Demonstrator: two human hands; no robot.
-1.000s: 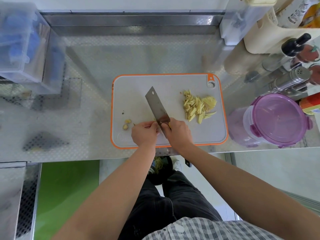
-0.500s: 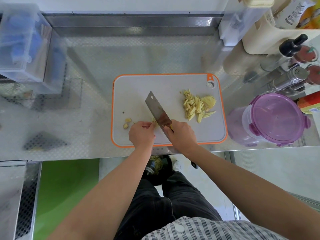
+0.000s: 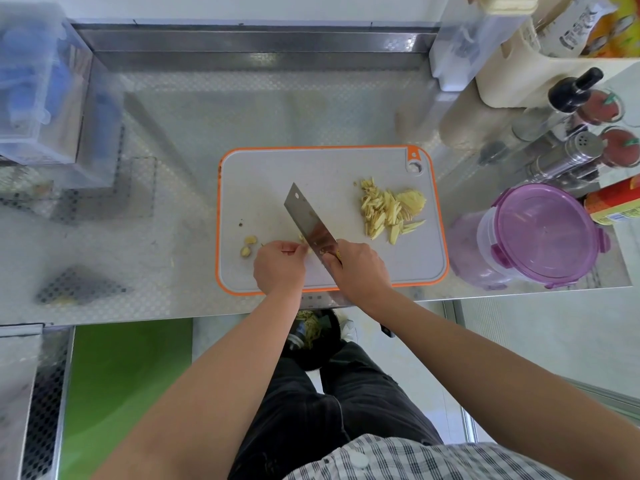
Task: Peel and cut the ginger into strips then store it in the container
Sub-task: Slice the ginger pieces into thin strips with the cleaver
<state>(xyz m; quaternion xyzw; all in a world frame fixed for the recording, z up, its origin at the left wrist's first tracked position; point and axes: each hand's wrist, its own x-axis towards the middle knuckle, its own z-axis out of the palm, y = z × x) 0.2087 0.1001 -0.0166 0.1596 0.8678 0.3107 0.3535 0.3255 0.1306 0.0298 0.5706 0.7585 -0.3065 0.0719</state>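
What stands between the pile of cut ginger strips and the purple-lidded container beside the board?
Nothing stands between the ginger strips and the container, only bare cutting board and a strip of counter. But the lid is on, covering the opening.

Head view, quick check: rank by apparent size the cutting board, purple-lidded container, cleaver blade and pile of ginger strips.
1. cutting board
2. purple-lidded container
3. cleaver blade and pile of ginger strips: these look about alike. The blade is tilted, so I won't rank them.
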